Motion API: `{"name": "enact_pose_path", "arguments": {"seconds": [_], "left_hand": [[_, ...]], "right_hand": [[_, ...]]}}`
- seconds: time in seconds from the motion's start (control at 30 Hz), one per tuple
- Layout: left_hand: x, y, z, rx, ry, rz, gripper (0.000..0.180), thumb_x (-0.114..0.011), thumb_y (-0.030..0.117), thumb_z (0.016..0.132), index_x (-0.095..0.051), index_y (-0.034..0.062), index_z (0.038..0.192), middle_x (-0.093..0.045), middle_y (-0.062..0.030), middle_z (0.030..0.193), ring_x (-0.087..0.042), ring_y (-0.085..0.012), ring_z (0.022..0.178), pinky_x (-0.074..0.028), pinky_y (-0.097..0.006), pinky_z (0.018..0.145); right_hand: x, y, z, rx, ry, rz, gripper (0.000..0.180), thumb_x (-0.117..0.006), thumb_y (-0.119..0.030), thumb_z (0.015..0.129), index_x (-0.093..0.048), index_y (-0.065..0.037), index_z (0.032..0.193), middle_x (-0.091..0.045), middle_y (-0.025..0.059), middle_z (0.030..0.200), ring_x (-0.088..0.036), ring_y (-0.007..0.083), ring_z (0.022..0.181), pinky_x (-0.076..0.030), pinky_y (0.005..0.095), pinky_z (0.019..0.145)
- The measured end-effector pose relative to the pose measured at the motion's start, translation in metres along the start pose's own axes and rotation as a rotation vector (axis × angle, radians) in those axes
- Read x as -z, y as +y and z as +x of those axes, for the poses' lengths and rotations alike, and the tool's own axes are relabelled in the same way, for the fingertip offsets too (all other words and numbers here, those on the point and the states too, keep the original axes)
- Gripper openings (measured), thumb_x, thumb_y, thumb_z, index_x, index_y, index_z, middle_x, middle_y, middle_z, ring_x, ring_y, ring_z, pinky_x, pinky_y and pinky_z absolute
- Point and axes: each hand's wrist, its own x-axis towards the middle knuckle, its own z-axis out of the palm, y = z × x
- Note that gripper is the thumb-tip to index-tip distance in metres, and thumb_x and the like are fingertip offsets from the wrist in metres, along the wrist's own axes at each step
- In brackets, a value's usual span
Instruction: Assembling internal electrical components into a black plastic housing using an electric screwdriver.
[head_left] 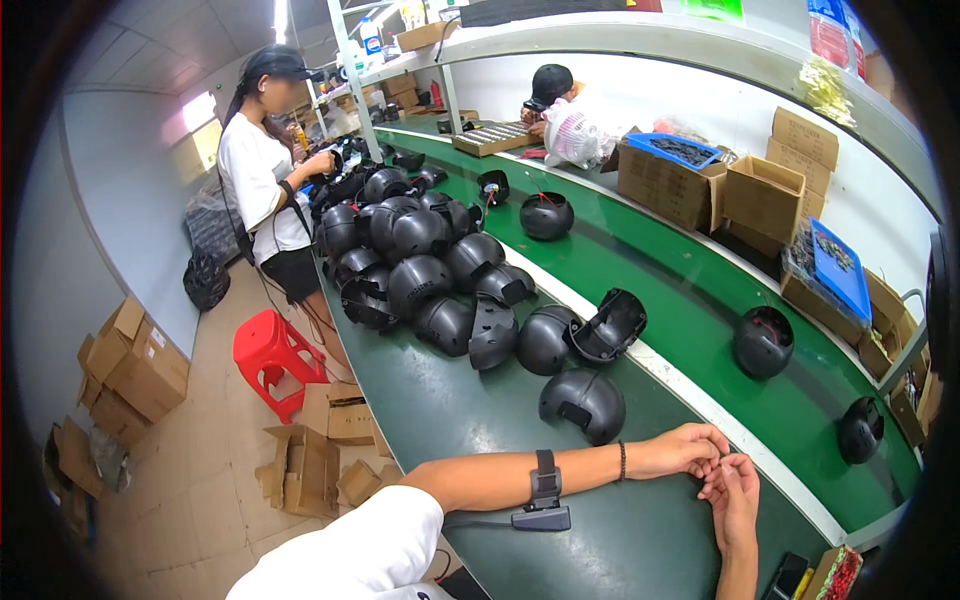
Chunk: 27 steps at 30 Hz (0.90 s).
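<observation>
Over the near right part of the dark green tabletop [480,400], my left hand [682,452] and my right hand [736,497] meet at the fingertips. Fingers of both are curled into a pinch; whatever lies between them is too small or hidden to make out. A black strap with a small dark device [542,518] sits on my left forearm, and a beaded bracelet circles the wrist. Closest to my left hand is a round black plastic shell [583,404] with a cut-out. An opened black half-shell [609,326] lies just behind it.
A big pile of black shells [420,285] covers the table's far left. Beyond a white rail, a green conveyor belt [660,300] carries several shells. One person [265,170] stands at left; another sits across the belt. A red stool [275,360] and cardboard boxes [305,470] occupy the floor.
</observation>
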Motion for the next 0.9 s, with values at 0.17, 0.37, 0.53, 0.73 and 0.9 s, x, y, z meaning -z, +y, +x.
{"name": "enact_pose_path", "arguments": {"seconds": [0.17, 0.37, 0.53, 0.73, 0.9], "left_hand": [[0.0005, -0.0006, 0.0005, -0.005, 0.008, 0.002, 0.020, -0.049, 0.010, 0.106, -0.057, 0.0036, 0.124, -0.065, -0.0024, 0.099, -0.065, -0.0095, 0.088, -0.052, -0.024, 0.079], [-0.0014, -0.0048, 0.0033, -0.024, -0.032, -0.007, 0.019, -0.052, 0.010, 0.105, -0.057, 0.0041, 0.122, -0.064, -0.0017, 0.098, -0.064, -0.0084, 0.086, -0.051, -0.023, 0.076], [-0.0011, -0.0052, 0.0021, -0.023, -0.021, 0.007, 0.019, -0.052, 0.011, 0.105, -0.056, 0.0044, 0.122, -0.063, -0.0009, 0.098, -0.063, -0.0078, 0.085, -0.050, -0.023, 0.076], [-0.0017, -0.0026, 0.0003, -0.016, -0.010, 0.039, 0.020, -0.050, 0.012, 0.105, -0.056, 0.0046, 0.123, -0.063, 0.0000, 0.097, -0.062, -0.0074, 0.086, -0.050, -0.023, 0.076], [-0.0009, -0.0015, 0.0004, -0.006, -0.010, 0.040, 0.020, -0.050, 0.011, 0.105, -0.056, 0.0044, 0.123, -0.063, -0.0004, 0.097, -0.063, -0.0082, 0.087, -0.050, -0.023, 0.077]], "right_hand": [[-0.0006, 0.0022, 0.0018, -0.002, 0.014, -0.001, 0.012, -0.060, -0.015, 0.107, -0.055, -0.006, 0.113, -0.066, 0.0068, 0.088, -0.063, 0.0133, 0.071, -0.057, 0.0292, 0.065], [0.0027, 0.0048, -0.0007, 0.024, -0.016, -0.050, 0.012, -0.058, -0.021, 0.108, -0.055, -0.009, 0.112, -0.064, 0.0025, 0.087, -0.062, 0.0103, 0.072, -0.054, 0.0258, 0.066], [-0.0001, 0.0026, -0.0015, 0.025, 0.005, -0.075, 0.013, -0.058, -0.021, 0.108, -0.055, -0.009, 0.112, -0.063, 0.0021, 0.085, -0.061, 0.0102, 0.071, -0.053, 0.0256, 0.065], [-0.0010, 0.0025, -0.0023, 0.029, 0.004, -0.076, 0.014, -0.059, -0.022, 0.108, -0.055, -0.009, 0.112, -0.064, 0.0024, 0.085, -0.061, 0.0105, 0.071, -0.053, 0.0260, 0.065], [0.0019, 0.0045, 0.0006, 0.015, -0.004, -0.059, 0.014, -0.060, -0.022, 0.108, -0.056, -0.009, 0.113, -0.064, 0.0029, 0.086, -0.062, 0.0110, 0.072, -0.054, 0.0272, 0.066]]}}
